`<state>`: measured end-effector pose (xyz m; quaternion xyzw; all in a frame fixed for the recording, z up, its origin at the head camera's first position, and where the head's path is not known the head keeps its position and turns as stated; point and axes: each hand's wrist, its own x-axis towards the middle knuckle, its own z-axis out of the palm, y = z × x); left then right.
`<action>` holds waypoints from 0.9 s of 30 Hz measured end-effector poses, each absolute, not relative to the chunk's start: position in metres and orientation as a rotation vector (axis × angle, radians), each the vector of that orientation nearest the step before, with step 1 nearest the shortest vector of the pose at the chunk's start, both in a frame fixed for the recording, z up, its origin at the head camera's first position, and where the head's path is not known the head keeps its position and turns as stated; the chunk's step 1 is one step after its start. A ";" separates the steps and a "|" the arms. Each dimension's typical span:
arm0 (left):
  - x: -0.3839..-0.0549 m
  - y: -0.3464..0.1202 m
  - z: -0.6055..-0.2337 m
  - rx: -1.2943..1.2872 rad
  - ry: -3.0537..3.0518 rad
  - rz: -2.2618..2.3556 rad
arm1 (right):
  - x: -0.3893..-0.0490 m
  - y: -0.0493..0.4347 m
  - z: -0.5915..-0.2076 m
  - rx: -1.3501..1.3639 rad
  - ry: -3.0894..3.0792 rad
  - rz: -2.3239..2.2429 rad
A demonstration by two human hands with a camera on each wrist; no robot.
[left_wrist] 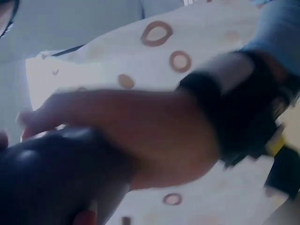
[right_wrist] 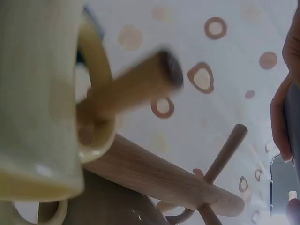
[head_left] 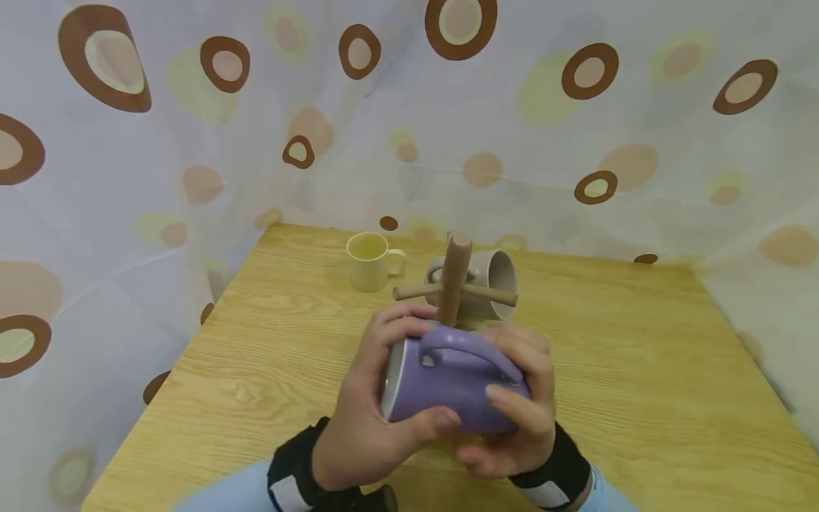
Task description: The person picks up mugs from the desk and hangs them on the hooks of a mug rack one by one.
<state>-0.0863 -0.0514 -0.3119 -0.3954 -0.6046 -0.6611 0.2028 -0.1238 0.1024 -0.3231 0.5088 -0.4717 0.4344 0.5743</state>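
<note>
Both hands hold a purple mug (head_left: pixel 448 391) tipped on its side, its handle upward and its pale rim toward the left. My left hand (head_left: pixel 384 398) grips the rim end, thumb along the near side. At the other end my right hand (head_left: pixel 521 398) grips near the base and handle. The left wrist view shows the mug (left_wrist: pixel 61 173) dark and blurred under a hand (left_wrist: pixel 145 126). Just beyond stands a wooden mug tree (head_left: pixel 455 277) with pegs; its base is hidden. A light grey mug (head_left: pixel 502 277) lies sideways against it, opening rightward.
A yellow mug (head_left: pixel 367 267) stands upright on the wooden table (head_left: pixel 640 370), left of the tree. In the right wrist view, a pale yellow mug (right_wrist: pixel 37 103) has a peg (right_wrist: pixel 136 84) across its handle. A patterned sheet (head_left: pixel 512 142) surrounds the table.
</note>
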 end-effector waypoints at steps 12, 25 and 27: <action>-0.086 -0.034 -0.323 -1.241 -1.891 -1.938 | -0.115 0.147 -0.317 1.026 -1.411 1.321; -0.108 -0.019 -0.343 -1.133 -2.120 -1.472 | -0.123 0.183 -0.345 0.885 -1.907 0.968; -0.109 -0.019 -0.345 -1.122 -2.122 -1.453 | -0.122 0.185 -0.347 0.871 -1.948 0.952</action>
